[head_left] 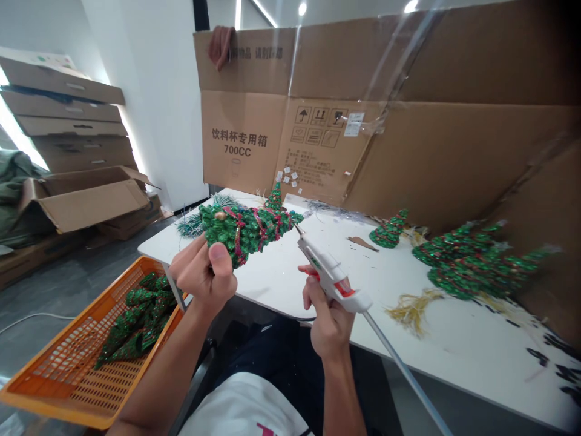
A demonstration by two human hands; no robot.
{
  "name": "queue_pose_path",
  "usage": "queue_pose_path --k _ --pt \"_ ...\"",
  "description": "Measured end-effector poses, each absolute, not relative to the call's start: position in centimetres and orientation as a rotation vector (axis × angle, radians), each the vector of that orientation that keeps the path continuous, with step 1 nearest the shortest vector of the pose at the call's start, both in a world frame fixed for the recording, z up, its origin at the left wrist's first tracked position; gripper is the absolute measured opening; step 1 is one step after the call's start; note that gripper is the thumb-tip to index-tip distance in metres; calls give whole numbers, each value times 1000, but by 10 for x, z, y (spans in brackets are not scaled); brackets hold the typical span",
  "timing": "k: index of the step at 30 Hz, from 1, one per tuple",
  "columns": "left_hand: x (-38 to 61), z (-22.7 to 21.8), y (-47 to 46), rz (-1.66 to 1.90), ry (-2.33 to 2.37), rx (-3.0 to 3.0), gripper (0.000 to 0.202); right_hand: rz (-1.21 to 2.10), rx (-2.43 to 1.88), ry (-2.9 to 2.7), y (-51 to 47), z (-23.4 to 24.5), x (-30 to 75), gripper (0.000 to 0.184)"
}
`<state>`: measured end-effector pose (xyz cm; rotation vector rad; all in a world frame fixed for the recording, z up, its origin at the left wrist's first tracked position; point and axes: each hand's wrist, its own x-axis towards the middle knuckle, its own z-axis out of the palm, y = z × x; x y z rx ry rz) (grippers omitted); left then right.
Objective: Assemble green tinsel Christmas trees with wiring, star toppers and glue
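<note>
My left hand (204,275) grips a small green tinsel Christmas tree (249,230) by its base, holding it on its side over the table edge. Dark pink garland winds around the tree, and a gold ball shows near the base. Its tip points right. A white glue gun (331,272) is in my right hand (329,318), fingers around the handle near the red trigger. The nozzle is close to the tree's tip; whether they touch I cannot tell. A long pale glue stick (408,375) sticks out of the gun's rear.
On the white table (281,278) stand a little tree (275,197) at the back and several decorated trees (481,260) at the right. Gold strings (415,312) lie nearer. An orange basket (49,357) with green cones is at lower left. Cardboard (318,139) walls the back.
</note>
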<state>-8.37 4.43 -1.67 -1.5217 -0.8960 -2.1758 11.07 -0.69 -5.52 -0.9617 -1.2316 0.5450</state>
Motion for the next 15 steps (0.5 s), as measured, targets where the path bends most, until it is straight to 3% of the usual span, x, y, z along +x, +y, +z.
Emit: queue_pose_path --k 9,15 --pt "-84 -2 56 -2140 -913 -1325 59 468 -1274 -1322 0 -54 121 30" --pt "-89 -2 64 -2385 -1110 -1202 65 393 -1541 -1462 27 -79 142 26"
